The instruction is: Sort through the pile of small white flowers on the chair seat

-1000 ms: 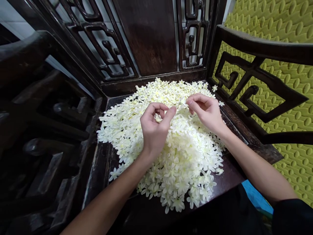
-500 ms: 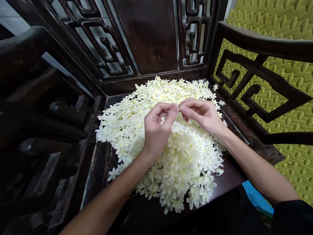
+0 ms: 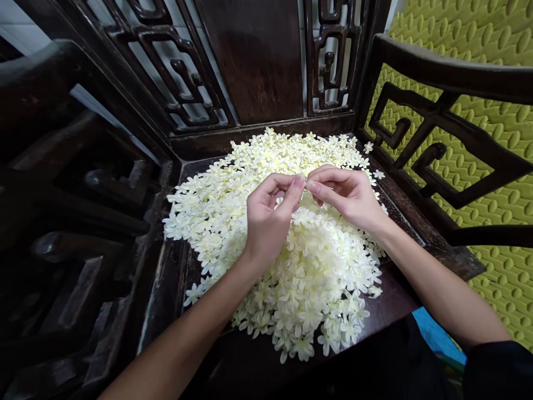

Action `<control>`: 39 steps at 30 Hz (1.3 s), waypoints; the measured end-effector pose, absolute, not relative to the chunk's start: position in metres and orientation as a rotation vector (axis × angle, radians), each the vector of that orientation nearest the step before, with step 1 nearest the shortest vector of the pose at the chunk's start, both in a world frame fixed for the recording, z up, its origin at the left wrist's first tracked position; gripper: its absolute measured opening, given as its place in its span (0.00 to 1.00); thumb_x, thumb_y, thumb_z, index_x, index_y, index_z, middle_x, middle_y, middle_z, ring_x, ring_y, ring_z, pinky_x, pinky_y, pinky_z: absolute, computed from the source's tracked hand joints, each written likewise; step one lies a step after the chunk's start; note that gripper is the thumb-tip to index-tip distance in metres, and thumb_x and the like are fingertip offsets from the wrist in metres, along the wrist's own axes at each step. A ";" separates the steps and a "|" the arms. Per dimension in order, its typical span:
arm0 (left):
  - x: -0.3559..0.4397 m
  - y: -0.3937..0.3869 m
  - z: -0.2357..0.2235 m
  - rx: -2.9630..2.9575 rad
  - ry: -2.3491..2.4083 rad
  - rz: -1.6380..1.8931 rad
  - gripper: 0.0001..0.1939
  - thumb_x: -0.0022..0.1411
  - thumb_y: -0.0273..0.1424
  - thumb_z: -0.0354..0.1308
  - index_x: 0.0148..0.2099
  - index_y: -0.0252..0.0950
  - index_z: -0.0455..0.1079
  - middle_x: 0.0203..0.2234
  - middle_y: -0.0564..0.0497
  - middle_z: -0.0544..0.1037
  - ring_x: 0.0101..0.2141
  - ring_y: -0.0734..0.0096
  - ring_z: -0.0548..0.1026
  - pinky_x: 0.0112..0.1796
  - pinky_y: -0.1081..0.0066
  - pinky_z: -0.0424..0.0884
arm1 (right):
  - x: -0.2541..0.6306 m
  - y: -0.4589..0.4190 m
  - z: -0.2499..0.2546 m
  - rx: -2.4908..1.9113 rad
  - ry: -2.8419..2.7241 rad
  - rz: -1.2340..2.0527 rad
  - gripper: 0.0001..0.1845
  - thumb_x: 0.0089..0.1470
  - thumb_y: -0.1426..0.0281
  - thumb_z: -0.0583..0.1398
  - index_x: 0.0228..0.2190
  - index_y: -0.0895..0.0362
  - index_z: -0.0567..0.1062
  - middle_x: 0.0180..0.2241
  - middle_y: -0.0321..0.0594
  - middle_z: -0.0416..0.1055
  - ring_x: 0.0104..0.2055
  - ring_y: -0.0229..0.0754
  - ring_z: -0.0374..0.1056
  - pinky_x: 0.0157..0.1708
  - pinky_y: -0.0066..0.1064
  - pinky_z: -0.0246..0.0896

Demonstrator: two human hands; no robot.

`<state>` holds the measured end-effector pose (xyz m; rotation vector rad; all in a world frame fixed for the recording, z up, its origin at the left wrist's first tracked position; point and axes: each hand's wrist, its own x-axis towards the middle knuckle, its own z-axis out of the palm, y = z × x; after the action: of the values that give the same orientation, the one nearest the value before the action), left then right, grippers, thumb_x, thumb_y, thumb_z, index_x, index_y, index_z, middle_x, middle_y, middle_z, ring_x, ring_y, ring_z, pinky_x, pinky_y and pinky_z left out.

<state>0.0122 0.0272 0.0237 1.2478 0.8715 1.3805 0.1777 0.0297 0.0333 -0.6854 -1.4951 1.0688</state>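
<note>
A broad heap of small white artificial-looking flowers [image 3: 216,214] with pale yellow centres covers much of the dark wooden chair seat [image 3: 387,300]. Above its middle, my left hand [image 3: 272,216] is closed in a pinch, thumb against forefinger. Facing it, my right hand [image 3: 347,197] pinches too, and the fingertips of both hands meet or nearly meet. A white flower showed at my right fingertips a second ago; the fingers now mostly hide it. What my left fingertips hold is too small and covered to make out.
A carved chair back [image 3: 254,66] stands behind the heap. Openwork armrests flank it, the left one [image 3: 75,244] in shadow, the right one [image 3: 453,139] before yellow-green textured padding [image 3: 499,278]. A stray flower [image 3: 368,147] lies near the right armrest. Something blue [image 3: 437,336] shows beneath the seat's edge.
My right hand has moved left with the white flower until its fingertips came against those of my left hand. My left hand shifted slightly right. Over the last half second both hardly moved.
</note>
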 end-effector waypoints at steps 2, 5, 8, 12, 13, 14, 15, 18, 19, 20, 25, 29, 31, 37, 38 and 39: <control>0.012 0.028 0.023 1.251 0.875 1.384 0.11 0.61 0.40 0.69 0.34 0.38 0.75 0.28 0.53 0.72 0.27 0.77 0.66 0.29 0.74 0.65 | 0.178 0.030 0.034 -0.703 -1.510 1.059 0.06 0.56 0.69 0.70 0.35 0.58 0.83 0.38 0.41 0.77 0.33 0.34 0.70 0.32 0.27 0.68; 0.012 0.028 0.023 1.260 0.894 1.388 0.12 0.61 0.41 0.69 0.34 0.38 0.75 0.27 0.53 0.72 0.27 0.76 0.66 0.29 0.73 0.64 | 0.178 0.030 0.035 -0.723 -1.511 1.052 0.07 0.56 0.67 0.70 0.35 0.58 0.83 0.38 0.41 0.77 0.33 0.34 0.70 0.31 0.27 0.67; 0.013 0.028 0.023 1.267 0.905 1.393 0.12 0.61 0.41 0.69 0.33 0.38 0.75 0.27 0.53 0.72 0.27 0.76 0.66 0.29 0.73 0.65 | 0.178 0.030 0.035 -0.739 -1.506 1.049 0.08 0.55 0.65 0.70 0.35 0.57 0.84 0.38 0.41 0.77 0.34 0.35 0.70 0.30 0.27 0.66; 0.013 0.028 0.022 1.272 0.902 1.407 0.12 0.61 0.40 0.68 0.34 0.38 0.75 0.26 0.53 0.71 0.26 0.76 0.65 0.27 0.73 0.63 | 0.178 0.030 0.034 -0.725 -1.509 1.052 0.07 0.55 0.66 0.70 0.35 0.57 0.84 0.38 0.41 0.77 0.35 0.36 0.71 0.31 0.27 0.67; 0.013 0.028 0.022 1.274 0.904 1.406 0.11 0.61 0.40 0.68 0.34 0.38 0.75 0.26 0.53 0.71 0.26 0.76 0.64 0.27 0.73 0.63 | 0.178 0.030 0.034 -0.722 -1.512 1.054 0.07 0.55 0.67 0.70 0.35 0.57 0.84 0.38 0.41 0.77 0.35 0.36 0.71 0.32 0.27 0.67; 0.013 0.028 0.022 1.275 0.905 1.405 0.12 0.62 0.40 0.68 0.34 0.38 0.75 0.26 0.53 0.70 0.26 0.76 0.64 0.27 0.73 0.63 | 0.178 0.030 0.034 -0.722 -1.515 1.057 0.07 0.56 0.67 0.70 0.35 0.57 0.84 0.38 0.41 0.77 0.35 0.36 0.71 0.31 0.27 0.67; 0.013 0.028 0.022 1.275 0.906 1.405 0.12 0.62 0.40 0.68 0.34 0.38 0.75 0.26 0.53 0.70 0.26 0.76 0.64 0.27 0.73 0.63 | 0.178 0.030 0.034 -0.724 -1.517 1.059 0.07 0.56 0.67 0.70 0.36 0.57 0.84 0.38 0.41 0.77 0.35 0.36 0.71 0.31 0.27 0.67; 0.013 0.028 0.022 1.270 0.898 1.406 0.11 0.62 0.40 0.68 0.34 0.38 0.75 0.26 0.53 0.70 0.26 0.76 0.65 0.27 0.73 0.63 | 0.179 0.029 0.034 -0.730 -1.519 1.061 0.07 0.56 0.66 0.70 0.35 0.57 0.84 0.38 0.41 0.78 0.35 0.36 0.71 0.31 0.27 0.68; 0.013 0.028 0.022 1.269 0.896 1.409 0.11 0.62 0.39 0.68 0.34 0.38 0.75 0.26 0.53 0.70 0.26 0.77 0.65 0.27 0.74 0.63 | 0.179 0.030 0.034 -0.730 -1.518 1.061 0.07 0.56 0.66 0.70 0.35 0.57 0.84 0.38 0.41 0.78 0.35 0.36 0.71 0.31 0.27 0.68; 0.013 0.029 0.022 1.267 0.896 1.412 0.11 0.61 0.39 0.68 0.34 0.38 0.75 0.26 0.53 0.71 0.26 0.77 0.65 0.27 0.74 0.63 | 0.179 0.030 0.034 -0.730 -1.519 1.062 0.07 0.56 0.66 0.70 0.35 0.57 0.84 0.39 0.41 0.78 0.36 0.36 0.71 0.32 0.27 0.69; 0.014 0.029 0.022 1.258 0.914 1.413 0.12 0.61 0.41 0.69 0.33 0.38 0.75 0.26 0.53 0.71 0.26 0.76 0.65 0.27 0.73 0.64 | 0.178 0.030 0.034 -0.727 -1.519 1.063 0.07 0.56 0.67 0.70 0.36 0.56 0.84 0.39 0.41 0.78 0.36 0.36 0.71 0.32 0.28 0.69; 0.014 0.028 0.022 1.259 0.911 1.415 0.11 0.61 0.40 0.68 0.34 0.39 0.76 0.25 0.53 0.70 0.26 0.76 0.65 0.27 0.74 0.64 | 0.178 0.030 0.034 -0.724 -1.515 1.064 0.06 0.56 0.68 0.70 0.36 0.57 0.84 0.38 0.41 0.77 0.35 0.36 0.71 0.30 0.27 0.67; 0.014 0.027 0.023 1.261 0.919 1.418 0.11 0.61 0.40 0.68 0.34 0.39 0.76 0.25 0.53 0.71 0.26 0.76 0.66 0.27 0.73 0.64 | 0.179 0.030 0.034 -0.727 -1.511 1.063 0.06 0.56 0.67 0.70 0.35 0.57 0.84 0.38 0.41 0.77 0.35 0.36 0.71 0.31 0.28 0.67; 0.015 0.027 0.023 1.266 0.922 1.416 0.11 0.61 0.40 0.68 0.34 0.39 0.76 0.25 0.53 0.72 0.26 0.76 0.66 0.27 0.73 0.65 | 0.178 0.029 0.036 -0.739 -1.505 1.065 0.07 0.55 0.66 0.70 0.34 0.57 0.84 0.37 0.42 0.77 0.34 0.36 0.69 0.32 0.28 0.68; 0.015 0.027 0.023 1.265 0.918 1.422 0.11 0.61 0.40 0.68 0.34 0.39 0.76 0.25 0.53 0.72 0.26 0.76 0.66 0.27 0.73 0.65 | 0.178 0.029 0.036 -0.730 -1.498 1.072 0.06 0.55 0.67 0.71 0.34 0.57 0.84 0.37 0.41 0.77 0.33 0.35 0.69 0.31 0.28 0.68; 0.015 0.027 0.023 1.264 0.911 1.429 0.10 0.61 0.40 0.68 0.34 0.39 0.76 0.26 0.53 0.72 0.26 0.76 0.67 0.27 0.73 0.65 | 0.178 0.029 0.036 -0.717 -1.488 1.082 0.06 0.55 0.67 0.71 0.34 0.56 0.85 0.37 0.41 0.77 0.33 0.35 0.69 0.31 0.28 0.67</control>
<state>0.0153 0.0272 0.0233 1.2640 0.9111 1.4291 0.1780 0.0286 0.0357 -0.7169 -1.4878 1.0823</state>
